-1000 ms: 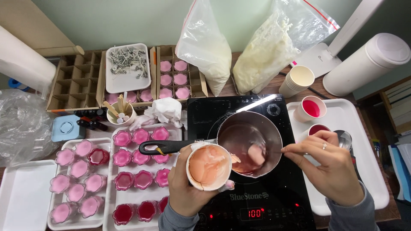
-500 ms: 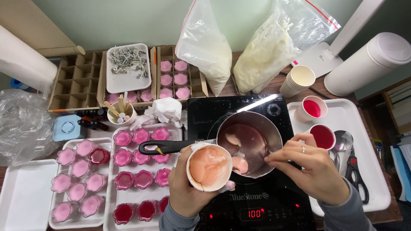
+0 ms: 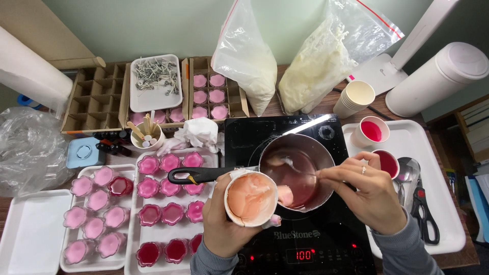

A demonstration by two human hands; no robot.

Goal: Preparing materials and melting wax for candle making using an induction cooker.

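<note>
The left hand [image 3: 224, 229] has its fingers wrapped closed around a paper cup [image 3: 250, 198] lined with pale peach wax, holding it tilted with its mouth up towards the camera, right at the near left rim of the saucepan [image 3: 297, 170]. The cup's lip touches or overlaps the pan's edge.

The right hand [image 3: 369, 196] reaches in from the right, its fingers pinched shut on the handle of a thin metal spoon [image 3: 293, 165] whose bowl sits out over the far left part of the pan, above the dark red liquid. A pale pink lump of wax [image 3: 285, 194] lies in the liquid at the near side of the pan, just beside the cup and below the spoon's shaft.

The pan stands on a black induction hob [image 3: 305, 239] on the bench, its black handle [image 3: 198, 174] pointing left over a white tray [image 3: 153, 237] of flower-shaped glass holders filled with pink and red wax. To the right, a second white tray [image 3: 433, 153] carries two paper cups of red liquid [image 3: 373, 130], with one of them just behind the right hand's knuckles.
</note>
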